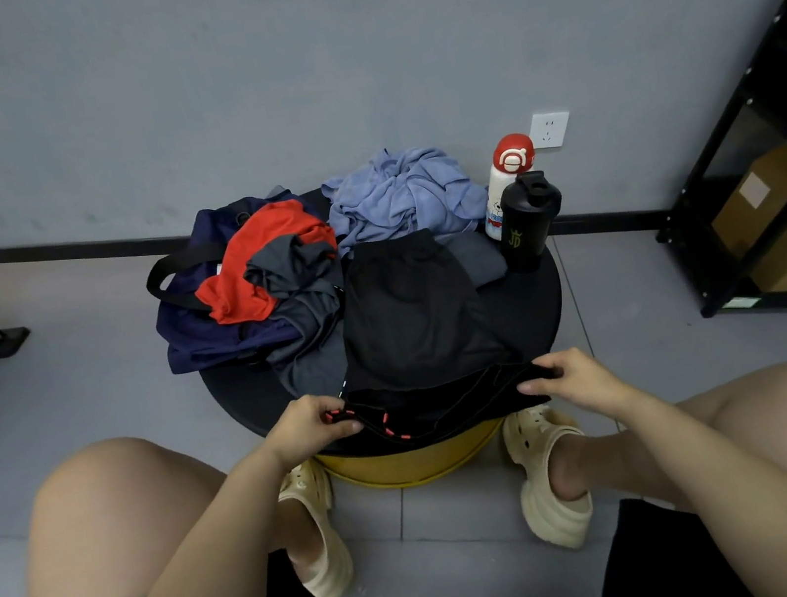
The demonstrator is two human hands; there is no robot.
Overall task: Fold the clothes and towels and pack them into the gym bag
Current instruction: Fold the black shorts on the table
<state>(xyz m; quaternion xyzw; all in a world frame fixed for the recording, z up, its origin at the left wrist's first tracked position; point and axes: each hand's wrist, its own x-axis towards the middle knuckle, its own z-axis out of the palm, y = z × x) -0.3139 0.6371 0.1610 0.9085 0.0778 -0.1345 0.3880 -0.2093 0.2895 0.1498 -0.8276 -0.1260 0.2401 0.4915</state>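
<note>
On the round surface (533,306) there are two bottles: one white bottle (504,196) with a red cap and one black shaker bottle (530,223). There is one navy gym bag (199,331). The clothes and towels I can count are five: one red garment (265,257), one dark grey garment (304,308), one light blue cloth (400,198), one black shorts (410,316), and one folded grey piece (478,258) partly hidden behind the shorts. Two hands are seen, the left hand (314,426) and the right hand (571,378). Two cream clogs (552,480) are on the floor. One wall socket (550,129) is on the wall.
</note>
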